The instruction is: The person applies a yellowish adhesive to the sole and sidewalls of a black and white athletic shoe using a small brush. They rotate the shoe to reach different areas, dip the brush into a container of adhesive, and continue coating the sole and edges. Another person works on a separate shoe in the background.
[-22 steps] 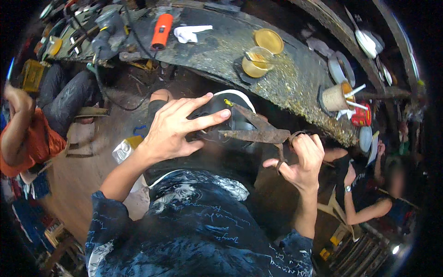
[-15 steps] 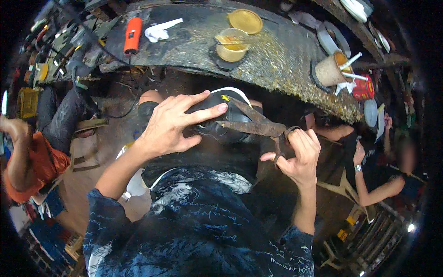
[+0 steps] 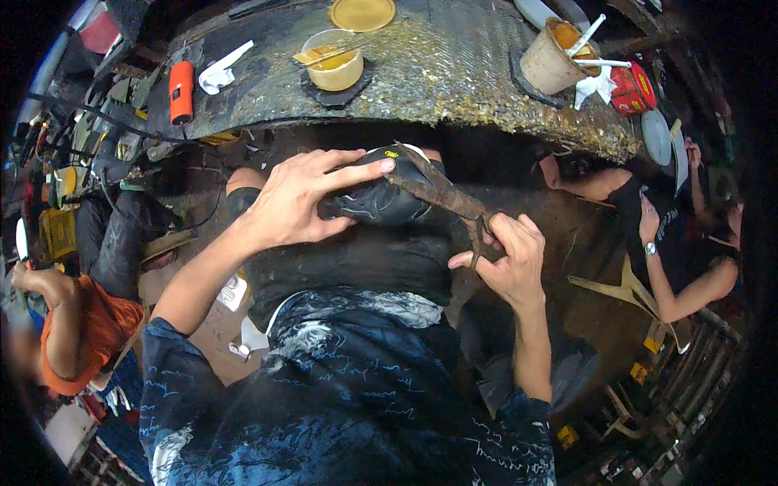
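Observation:
A black piece with a white edge and a small yellow emblem (image 3: 374,201) lies over my lap; it resembles part of a shoe, but its exact kind is unclear. Along its left side, my left hand (image 3: 292,198) holds it, fingertips on top beside the emblem and thumb lower down. My right hand (image 3: 516,261) grips the handles of large, rusty scissors (image 3: 444,193). Their blades reach leftward over the piece, slightly apart, with tips near the white edge and my left fingertips. My hand covers part of the handles.
Ahead stands a crusted workbench (image 3: 438,73) with a tub of yellowish glue (image 3: 336,69), a yellow lid (image 3: 362,12), an orange tool (image 3: 181,93) and a pot with brushes (image 3: 555,61). People sit close by: an orange shirt (image 3: 93,332) left, a black sleeve (image 3: 616,190) right.
The scissor blades have come closer together and now angle more steeply up to the left. My view has shifted, so the bench things appear further left and higher. My left hand keeps its hold.

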`<state>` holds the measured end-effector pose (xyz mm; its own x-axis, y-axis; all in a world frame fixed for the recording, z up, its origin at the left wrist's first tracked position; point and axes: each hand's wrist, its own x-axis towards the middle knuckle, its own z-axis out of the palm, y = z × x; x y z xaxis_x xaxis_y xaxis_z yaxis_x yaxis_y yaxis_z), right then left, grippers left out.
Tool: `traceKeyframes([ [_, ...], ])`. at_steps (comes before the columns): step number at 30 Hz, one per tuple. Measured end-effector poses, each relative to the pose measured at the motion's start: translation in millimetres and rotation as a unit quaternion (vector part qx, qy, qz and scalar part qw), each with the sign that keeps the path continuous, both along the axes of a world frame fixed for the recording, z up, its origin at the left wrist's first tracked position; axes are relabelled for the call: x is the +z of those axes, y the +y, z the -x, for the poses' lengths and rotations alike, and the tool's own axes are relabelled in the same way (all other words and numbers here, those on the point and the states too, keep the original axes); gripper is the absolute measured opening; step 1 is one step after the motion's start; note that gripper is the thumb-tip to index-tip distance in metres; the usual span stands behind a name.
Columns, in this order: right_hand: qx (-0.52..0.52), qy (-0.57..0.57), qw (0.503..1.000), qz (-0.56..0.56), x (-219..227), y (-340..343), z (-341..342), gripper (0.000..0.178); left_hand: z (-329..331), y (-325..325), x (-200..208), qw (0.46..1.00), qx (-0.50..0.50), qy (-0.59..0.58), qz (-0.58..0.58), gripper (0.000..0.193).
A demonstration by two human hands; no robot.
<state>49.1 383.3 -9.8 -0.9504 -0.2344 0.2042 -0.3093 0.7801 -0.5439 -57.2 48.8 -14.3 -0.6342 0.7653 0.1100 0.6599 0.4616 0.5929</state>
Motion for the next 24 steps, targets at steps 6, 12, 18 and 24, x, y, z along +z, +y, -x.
traceKeyframes([
  [6,-0.041,-0.04,0.998,0.038,-13.6,5.4,-6.0,0.064,17.0,12.4,-4.8,0.999,-0.036,-0.011,0.017,0.094],
  [12,-0.068,-0.046,0.994,0.071,-26.2,9.7,-12.5,0.064,27.1,20.5,-4.9,0.998,-0.049,-0.015,0.035,0.093],
  [18,-0.103,-0.152,0.969,0.162,-44.7,8.7,-22.2,0.057,28.8,26.5,-2.2,0.998,-0.047,-0.044,0.021,0.095],
  [24,-0.148,-0.192,0.898,0.366,-46.3,14.8,-17.8,0.041,21.4,26.4,1.5,0.998,-0.052,-0.022,-0.019,0.093],
])
